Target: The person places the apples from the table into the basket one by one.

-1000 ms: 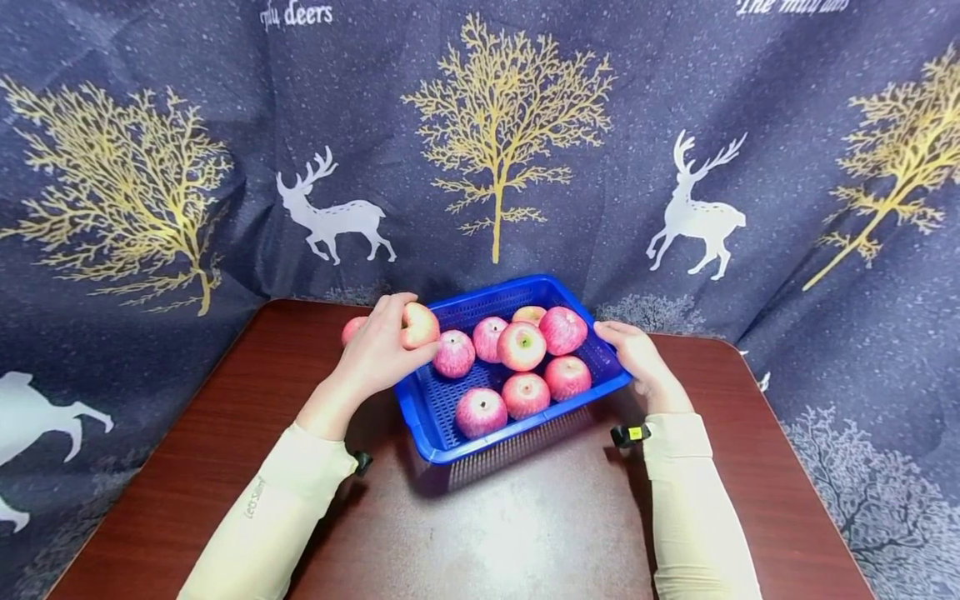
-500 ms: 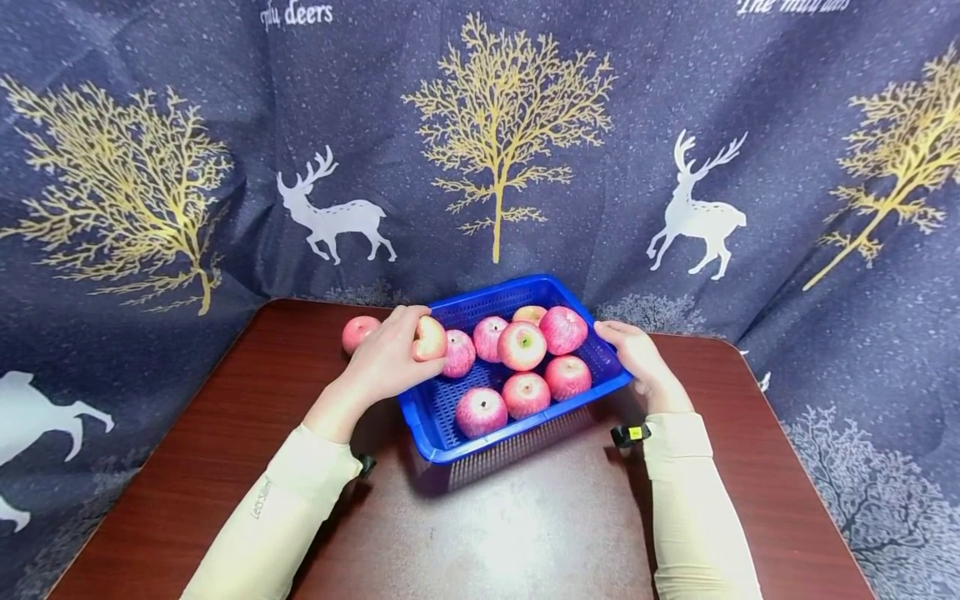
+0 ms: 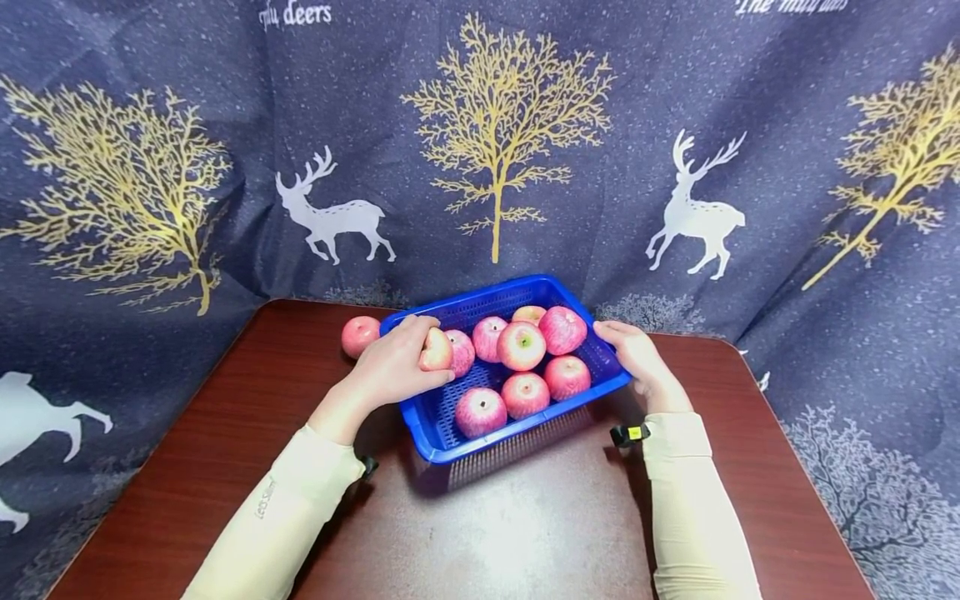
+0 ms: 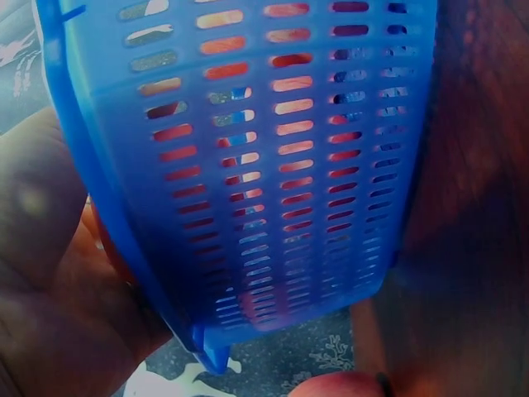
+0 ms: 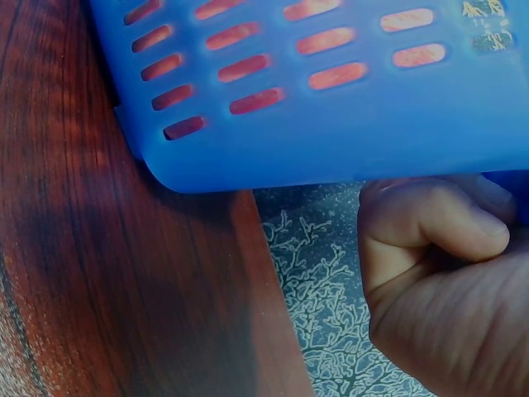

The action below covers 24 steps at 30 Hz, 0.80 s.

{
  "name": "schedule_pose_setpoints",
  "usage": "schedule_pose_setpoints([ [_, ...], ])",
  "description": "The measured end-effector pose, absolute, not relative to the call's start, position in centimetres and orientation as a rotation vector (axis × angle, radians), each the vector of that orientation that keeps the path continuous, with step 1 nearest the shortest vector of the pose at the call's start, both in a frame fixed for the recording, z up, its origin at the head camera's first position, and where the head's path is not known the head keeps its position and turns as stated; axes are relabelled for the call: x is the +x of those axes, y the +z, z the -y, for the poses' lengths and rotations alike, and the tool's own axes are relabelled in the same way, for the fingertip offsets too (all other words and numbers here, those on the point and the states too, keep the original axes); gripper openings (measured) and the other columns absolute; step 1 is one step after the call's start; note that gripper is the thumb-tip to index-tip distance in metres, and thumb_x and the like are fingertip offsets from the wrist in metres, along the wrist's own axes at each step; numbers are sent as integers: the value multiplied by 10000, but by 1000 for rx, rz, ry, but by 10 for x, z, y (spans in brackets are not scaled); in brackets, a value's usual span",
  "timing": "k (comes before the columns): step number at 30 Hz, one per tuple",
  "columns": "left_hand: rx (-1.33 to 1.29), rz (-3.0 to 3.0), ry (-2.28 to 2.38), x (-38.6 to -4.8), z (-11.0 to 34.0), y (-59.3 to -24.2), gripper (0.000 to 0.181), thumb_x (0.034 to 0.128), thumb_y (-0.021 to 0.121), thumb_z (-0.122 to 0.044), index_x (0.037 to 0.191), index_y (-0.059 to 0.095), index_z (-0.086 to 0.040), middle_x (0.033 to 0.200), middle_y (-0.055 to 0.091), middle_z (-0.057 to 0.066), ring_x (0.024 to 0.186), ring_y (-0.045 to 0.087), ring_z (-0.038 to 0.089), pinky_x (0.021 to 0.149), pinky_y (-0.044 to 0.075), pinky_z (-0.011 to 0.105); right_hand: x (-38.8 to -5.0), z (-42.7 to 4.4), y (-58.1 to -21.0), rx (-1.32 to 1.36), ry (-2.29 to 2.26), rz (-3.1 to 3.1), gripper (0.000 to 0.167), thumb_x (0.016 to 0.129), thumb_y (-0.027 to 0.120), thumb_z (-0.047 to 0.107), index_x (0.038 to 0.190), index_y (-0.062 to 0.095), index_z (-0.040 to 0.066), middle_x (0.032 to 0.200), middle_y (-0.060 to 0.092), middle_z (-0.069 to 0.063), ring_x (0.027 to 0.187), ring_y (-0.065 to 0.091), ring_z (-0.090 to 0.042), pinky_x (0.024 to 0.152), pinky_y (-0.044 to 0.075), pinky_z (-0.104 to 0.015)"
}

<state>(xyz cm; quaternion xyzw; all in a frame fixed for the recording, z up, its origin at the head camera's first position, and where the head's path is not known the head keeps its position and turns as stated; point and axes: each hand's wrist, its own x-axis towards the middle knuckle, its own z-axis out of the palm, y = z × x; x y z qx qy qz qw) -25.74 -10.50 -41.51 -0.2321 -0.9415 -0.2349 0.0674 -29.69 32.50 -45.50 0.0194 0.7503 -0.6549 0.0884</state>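
My left hand grips a pale red-yellow apple over the left end of a blue slotted basket. Beside it in the basket lies a striped red apple, partly covered by the held one. Several more apples fill the middle and right of the basket. On the right side, my right hand grips the rim, its thumb on top and its other fingers mostly hidden. In the left wrist view the basket wall blocks most of the held apple. The right wrist view shows curled fingers under the rim.
A red apple sits on the brown wooden table, left of the basket. Behind the table hangs a dark blue cloth printed with trees and deer. Glare lies on the table's front.
My left hand has moved right and slightly toward me with the apple, now further over the basket. The apple on the table has come fully into view. The right hand and basket have stayed put.
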Motion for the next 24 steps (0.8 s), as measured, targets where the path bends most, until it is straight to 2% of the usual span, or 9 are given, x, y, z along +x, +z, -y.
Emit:
schedule_pose_setpoints([
  [7,-729,2848,-677,-255,103,-416,706,870,897,-510,1388,624,-115,1317,657,130,1239,634,330,974,587,560,-295,-325,-454,52,-1938,-2248,535,1133,623,396,1447,593,-36,993,766,9,840,753,-112,736,645,-309],
  [17,-736,2892,-623,-254,99,-418,737,863,886,-556,1412,628,-136,1298,657,123,1192,673,324,927,610,571,-295,-326,-453,45,-1940,-2250,487,1139,611,385,1414,609,-17,987,766,8,841,754,-109,730,646,-310],
  [24,-746,2886,-551,-253,98,-422,824,842,892,-563,1455,616,-86,1311,655,140,1210,679,336,953,604,571,-295,-326,-454,24,-1965,-2219,408,1139,615,368,1334,639,11,971,762,6,825,752,-113,721,642,-308],
])
